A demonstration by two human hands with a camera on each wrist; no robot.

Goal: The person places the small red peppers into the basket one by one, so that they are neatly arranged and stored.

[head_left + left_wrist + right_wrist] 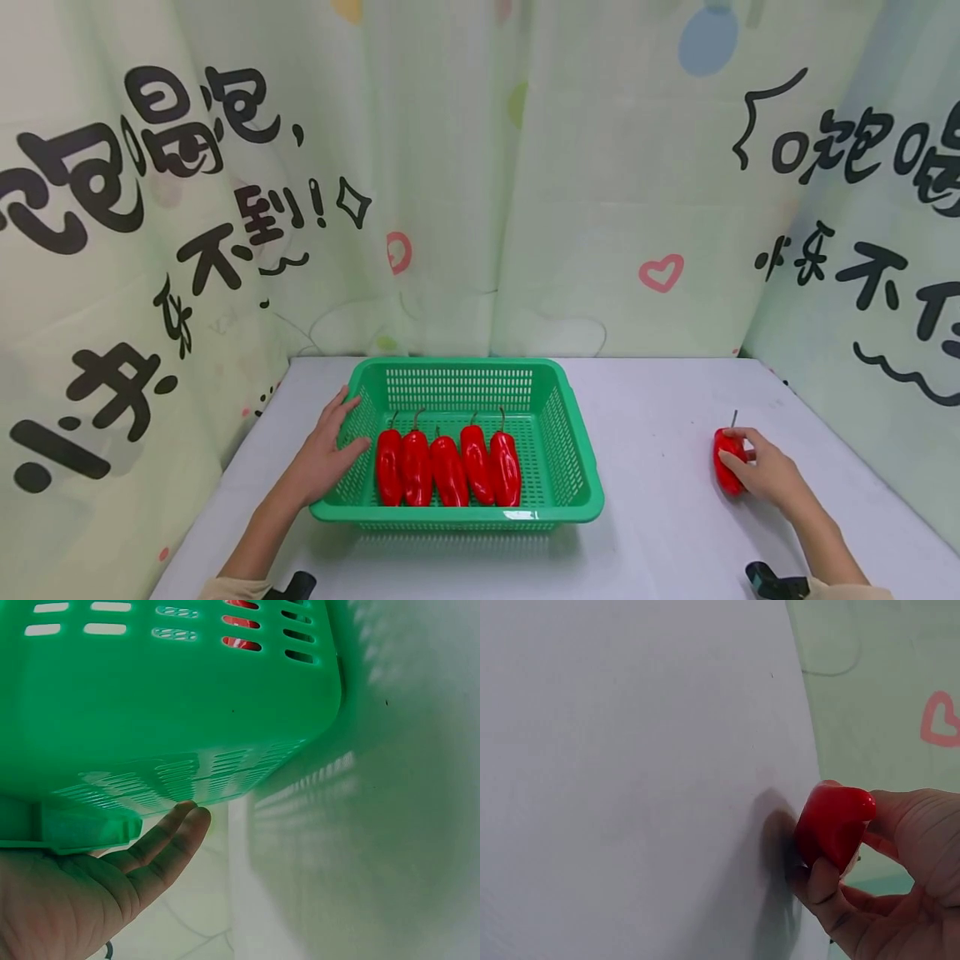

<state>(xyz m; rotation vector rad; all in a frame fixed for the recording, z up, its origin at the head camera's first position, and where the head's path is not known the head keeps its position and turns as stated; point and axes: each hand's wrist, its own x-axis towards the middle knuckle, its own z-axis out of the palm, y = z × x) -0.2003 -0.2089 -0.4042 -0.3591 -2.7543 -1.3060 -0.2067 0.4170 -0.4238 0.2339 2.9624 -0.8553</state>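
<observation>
With its thumb and fingers, my right hand [765, 473] grips a glossy red chili pepper [726, 462] at the right side of the table. Its thin stem points toward the back. The right wrist view shows that pepper [832, 825] end-on, with fingertips around its sides and close to the tabletop. My left hand [326, 454] rests at the left rim of a green plastic basket [588, 467], fingers fairly straight and thumb reaching over the edge. From the left wrist, two fingers lie near the basket's outer wall [180, 697]. Inside the basket, several red peppers [450, 471] lie side by side, stems backward.
The basket stands left of centre on a white-covered table [645, 533]. Pale green printed curtains [600, 183] hang behind the table and along both sides. Dark wrist devices [776, 582] show near the front edge of the view.
</observation>
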